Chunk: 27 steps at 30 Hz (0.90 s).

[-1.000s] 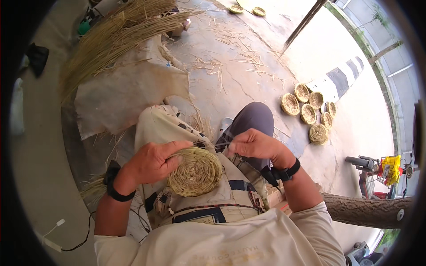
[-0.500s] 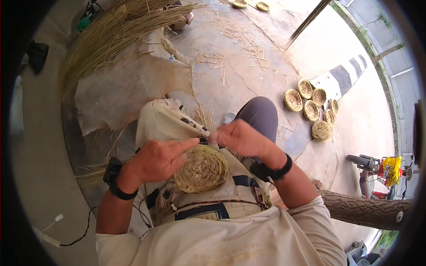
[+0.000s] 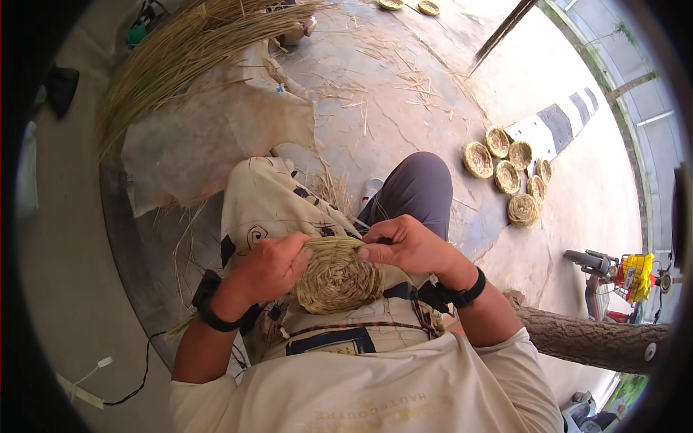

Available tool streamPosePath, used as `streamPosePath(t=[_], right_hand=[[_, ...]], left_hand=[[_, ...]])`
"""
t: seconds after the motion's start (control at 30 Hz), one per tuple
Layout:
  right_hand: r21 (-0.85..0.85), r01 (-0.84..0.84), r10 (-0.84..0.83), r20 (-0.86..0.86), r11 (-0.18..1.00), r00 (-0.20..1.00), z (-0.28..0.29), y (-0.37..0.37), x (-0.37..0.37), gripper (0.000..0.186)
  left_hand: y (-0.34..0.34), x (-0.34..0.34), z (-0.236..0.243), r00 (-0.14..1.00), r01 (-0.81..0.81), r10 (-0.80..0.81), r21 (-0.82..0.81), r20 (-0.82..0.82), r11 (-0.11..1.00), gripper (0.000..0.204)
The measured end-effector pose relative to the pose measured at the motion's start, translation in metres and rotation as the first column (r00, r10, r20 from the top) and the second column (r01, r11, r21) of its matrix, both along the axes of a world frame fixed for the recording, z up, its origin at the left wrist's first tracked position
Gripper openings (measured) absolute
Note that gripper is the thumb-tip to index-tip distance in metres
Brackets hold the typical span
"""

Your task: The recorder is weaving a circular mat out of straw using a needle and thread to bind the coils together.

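A round coiled straw piece (image 3: 339, 278) rests on my lap, over a pale patterned cloth (image 3: 267, 206). My left hand (image 3: 276, 265) is closed on the upper left of its rim, thumb and fingers pinched at the edge. My right hand (image 3: 403, 249) grips the upper right of the same rim with thumb and bent forefinger. Thin pale strands rise from the rim beside my right fingers; their ends are too fine to follow.
A straw bundle (image 3: 180, 58) lies on a pale sheet (image 3: 180, 151) at upper left, with loose stalks on the floor (image 3: 390, 115). Several woven bowls (image 3: 477, 160) sit at right near a striped board (image 3: 556, 123). A log (image 3: 592, 332), a bicycle (image 3: 599, 267) and a cable (image 3: 130, 397) also show.
Both hands have moved: the right one went up toward the left, then came down to the rim; the left drew its pointing finger back and now pinches the edge. The coiled piece shifted right.
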State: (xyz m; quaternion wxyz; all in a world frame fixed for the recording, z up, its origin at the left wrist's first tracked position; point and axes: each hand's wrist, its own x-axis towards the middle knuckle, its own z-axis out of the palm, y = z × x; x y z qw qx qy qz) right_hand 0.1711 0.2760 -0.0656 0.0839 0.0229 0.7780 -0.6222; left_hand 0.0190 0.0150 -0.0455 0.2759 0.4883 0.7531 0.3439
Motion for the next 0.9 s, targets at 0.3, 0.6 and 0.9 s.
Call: streamPosePath(t=[0.3, 0.6, 0.9], right_hand=[[-0.524, -0.055, -0.169, -0.37, 0.85, 0.914, 0.033, -0.033, -0.088, 0.023], [0.038, -0.482, 0.433, -0.508, 0.875, 0.745, 0.024, -0.092, -0.032, 0.024], [0.272, -0.153, 0.246, -0.352, 0.95, 0.903, 0.057, 0.008, -0.005, 0.016]], left_hand=[[0.005, -0.007, -0.001, 0.98, 0.116, -0.094, 0.12, -0.177, 0.986, 0.021], [-0.013, -0.02, -0.006, 0.981, -0.051, 0.029, 0.109, 0.19, 0.993, 0.02], [-0.019, -0.034, -0.009, 0.957, -0.262, 0.258, 0.008, 0.135, 0.965, 0.028]])
